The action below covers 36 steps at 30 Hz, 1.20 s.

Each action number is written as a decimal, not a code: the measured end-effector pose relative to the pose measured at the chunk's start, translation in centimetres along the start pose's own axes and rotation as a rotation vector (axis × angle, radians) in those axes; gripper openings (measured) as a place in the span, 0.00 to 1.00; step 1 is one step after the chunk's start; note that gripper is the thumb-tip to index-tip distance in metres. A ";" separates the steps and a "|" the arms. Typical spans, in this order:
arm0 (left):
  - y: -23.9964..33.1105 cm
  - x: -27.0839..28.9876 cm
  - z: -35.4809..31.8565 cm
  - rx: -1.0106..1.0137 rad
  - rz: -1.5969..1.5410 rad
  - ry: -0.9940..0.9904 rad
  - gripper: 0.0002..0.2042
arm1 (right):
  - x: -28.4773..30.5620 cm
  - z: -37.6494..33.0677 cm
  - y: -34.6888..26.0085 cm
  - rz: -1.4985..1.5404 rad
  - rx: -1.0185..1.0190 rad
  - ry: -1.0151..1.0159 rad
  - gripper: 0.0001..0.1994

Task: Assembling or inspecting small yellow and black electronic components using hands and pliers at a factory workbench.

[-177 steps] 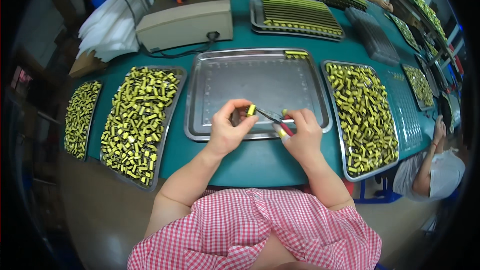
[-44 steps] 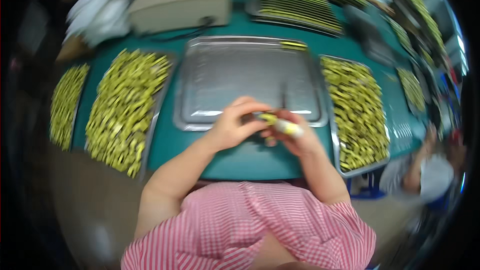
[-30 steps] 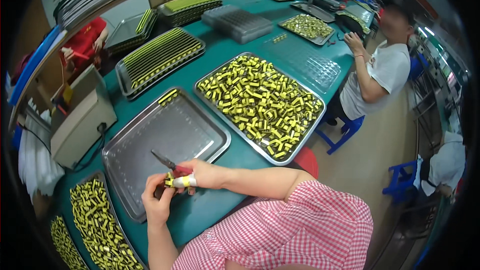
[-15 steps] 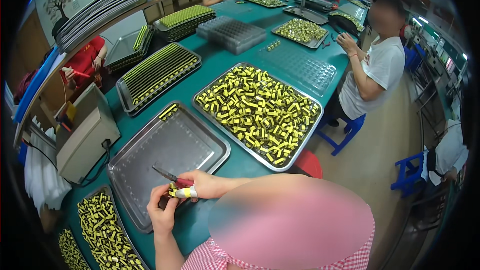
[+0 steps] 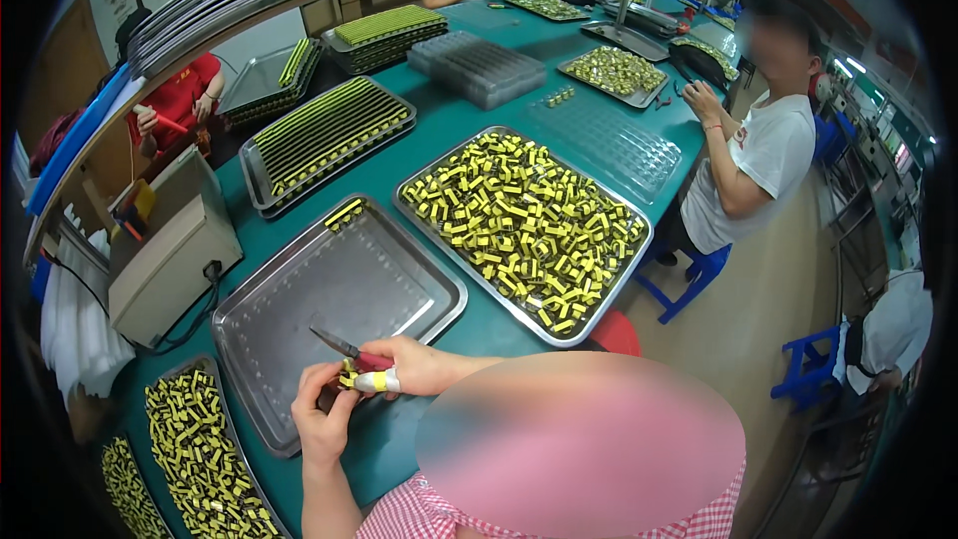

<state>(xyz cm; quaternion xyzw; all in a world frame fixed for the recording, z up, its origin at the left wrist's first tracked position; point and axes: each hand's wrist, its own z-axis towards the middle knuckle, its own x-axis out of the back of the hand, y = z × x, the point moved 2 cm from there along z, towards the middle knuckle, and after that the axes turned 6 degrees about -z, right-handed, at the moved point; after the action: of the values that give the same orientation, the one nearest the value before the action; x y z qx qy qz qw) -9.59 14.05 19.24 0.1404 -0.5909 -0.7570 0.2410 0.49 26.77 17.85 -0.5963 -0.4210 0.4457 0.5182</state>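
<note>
Over the lower edge of a grey metal tray [image 5: 334, 284], my two hands meet. My left hand [image 5: 324, 409] is closed, pinching a small yellow-and-black component [image 5: 348, 376] between thumb and fingers. In my right hand [image 5: 407, 364] rests a red-handled tool [image 5: 371, 360] with a narrow dark tip pointing up and left over the tray; its exact kind is unclear. White and yellow tape wraps a finger of that hand, which touches the component. A short row of similar components [image 5: 345, 213] lies at the tray's far end.
A tray heaped with loose components [image 5: 524, 230] stands to the right, another heap [image 5: 205, 449] at lower left. Beyond are a tray of neat rows [image 5: 329, 140], clear plastic trays [image 5: 477, 68] and a beige box [image 5: 175, 250] with a cable. A co-worker [image 5: 748, 160] sits at the right.
The whole view has shifted slightly, so the trays appear a little to the right. Both hands keep their grips and have barely moved.
</note>
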 end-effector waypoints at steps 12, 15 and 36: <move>-0.8 0.1 0.2 -0.130 0.030 -0.028 0.14 | -0.1 -0.5 -1.1 0.116 -0.121 0.023 0.14; -0.1 -0.2 0.1 -0.039 -0.047 -0.074 0.15 | 0.4 -1.0 -1.0 0.117 -0.093 0.077 0.14; -3.3 1.2 -0.2 0.454 -0.754 0.151 0.23 | -0.5 -0.6 -0.2 -0.536 0.353 0.302 0.15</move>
<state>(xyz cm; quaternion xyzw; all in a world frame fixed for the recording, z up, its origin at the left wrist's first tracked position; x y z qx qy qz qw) -11.17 13.85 16.11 0.4503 -0.6305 -0.6305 -0.0463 0.95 26.19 18.18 -0.4251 -0.3974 0.2667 0.7683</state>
